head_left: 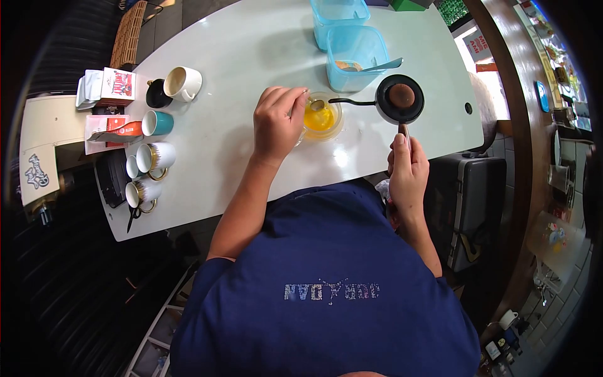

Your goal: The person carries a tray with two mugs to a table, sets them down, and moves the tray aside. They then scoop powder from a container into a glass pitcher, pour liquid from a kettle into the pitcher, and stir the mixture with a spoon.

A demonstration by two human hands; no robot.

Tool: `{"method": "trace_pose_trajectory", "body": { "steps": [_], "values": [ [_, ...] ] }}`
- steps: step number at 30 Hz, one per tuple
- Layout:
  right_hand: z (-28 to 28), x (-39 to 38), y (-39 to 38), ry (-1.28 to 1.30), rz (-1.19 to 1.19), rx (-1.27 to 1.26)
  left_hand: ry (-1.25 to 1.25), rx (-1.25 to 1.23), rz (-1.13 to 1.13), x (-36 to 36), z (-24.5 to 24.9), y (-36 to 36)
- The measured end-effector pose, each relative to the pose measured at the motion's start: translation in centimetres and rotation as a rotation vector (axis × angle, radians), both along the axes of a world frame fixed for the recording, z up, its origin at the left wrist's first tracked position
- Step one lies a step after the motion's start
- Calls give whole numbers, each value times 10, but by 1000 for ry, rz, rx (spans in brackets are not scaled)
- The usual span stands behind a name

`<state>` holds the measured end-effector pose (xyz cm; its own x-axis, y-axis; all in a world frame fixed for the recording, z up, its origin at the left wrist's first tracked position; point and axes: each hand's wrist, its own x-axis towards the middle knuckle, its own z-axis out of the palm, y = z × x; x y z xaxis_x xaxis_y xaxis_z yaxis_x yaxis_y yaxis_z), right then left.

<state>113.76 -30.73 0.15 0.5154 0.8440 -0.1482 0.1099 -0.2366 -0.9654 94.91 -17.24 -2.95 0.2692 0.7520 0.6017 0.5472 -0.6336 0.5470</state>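
Note:
My left hand (278, 119) pinches the thin handle of a metal spoon (317, 105), whose bowl end is over a clear glass cup (336, 129) of yellow liquid (320, 118). My right hand (409, 166) is wrapped round the handle of a black gooseneck kettle (391, 112), which has a brown round knob on its lid. The kettle's thin spout points left, its tip close to the cup's rim. Behind them stands a translucent blue plastic container (355, 47) with a utensil (386, 65) leaning out of it.
A second blue container (339, 11) stands farther back on the white table (251, 53). Along the left edge are a white mug (185, 83), a teal cup (157, 123), gold-trimmed cups (158, 156) and red-printed packets (119, 85). A black case (477, 201) stands beside the table's right side.

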Motion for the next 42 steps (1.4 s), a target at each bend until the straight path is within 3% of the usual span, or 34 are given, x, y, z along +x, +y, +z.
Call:
{"method": "trace_pose_trajectory", "body": {
  "steps": [10,16,22,34,42],
  "values": [
    [2,2,0,11,3,-1,37,-146,1,-5,0,-7],
    [2,1,0,2,5,-7,122,-1,-15,-4,10,-6],
    [4,0,0,-10,4,-6,49,57,24,3,1,-4],
    [5,0,0,1,11,1,5,-116,35,0,-7,-9],
    [3,0,1,-10,18,8,93,-27,16,-5,5,-9]
  ]
}}
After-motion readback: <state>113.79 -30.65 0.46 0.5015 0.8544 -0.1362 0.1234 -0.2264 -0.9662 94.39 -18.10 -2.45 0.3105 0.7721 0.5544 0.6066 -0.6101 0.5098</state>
